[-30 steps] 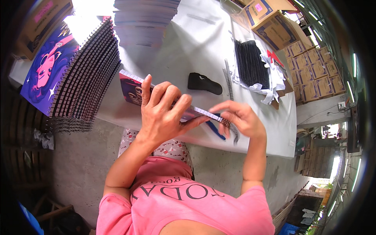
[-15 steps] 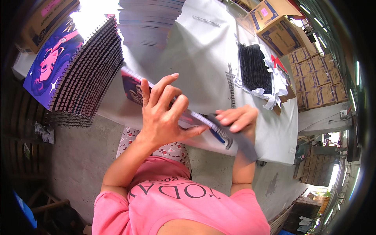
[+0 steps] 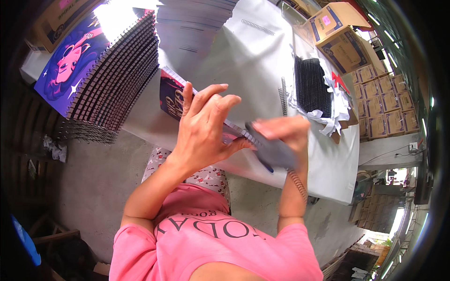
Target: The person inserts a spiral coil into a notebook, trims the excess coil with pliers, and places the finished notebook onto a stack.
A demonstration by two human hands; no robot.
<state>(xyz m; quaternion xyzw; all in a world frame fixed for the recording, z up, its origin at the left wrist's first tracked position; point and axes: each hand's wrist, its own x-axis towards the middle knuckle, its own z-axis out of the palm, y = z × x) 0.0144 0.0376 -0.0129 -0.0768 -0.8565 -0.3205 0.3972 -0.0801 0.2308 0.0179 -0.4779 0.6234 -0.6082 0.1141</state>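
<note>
My left hand [image 3: 202, 124] grips a dark-covered notebook [image 3: 171, 100] held on edge, its spine edge up and slanting down to the right. The thumb presses near the lower end of the spine, while the fingers bend above it. At that end my right hand [image 3: 286, 133], smeared by motion, holds a dark grey flat piece [image 3: 276, 152] against the spine edge. Below the grey piece a thin spiral wire [image 3: 297, 183] hangs out along my right forearm. Part of the notebook is hidden behind my left hand.
Spiral-bound notebooks [image 3: 115, 70] with purple covers are stacked at the left. A tall paper stack [image 3: 192, 23] stands at the far middle. On the white table [image 3: 253, 61] lie loose wire coils [image 3: 283, 96] and a bundle of black coils [image 3: 311, 89]. Cardboard boxes [image 3: 344, 47] stand far right.
The grey piece has swung up and now lies across the notebook's lower end. More of the spiral wire shows below it. The view has shifted slightly, and my left hand keeps its grip.
</note>
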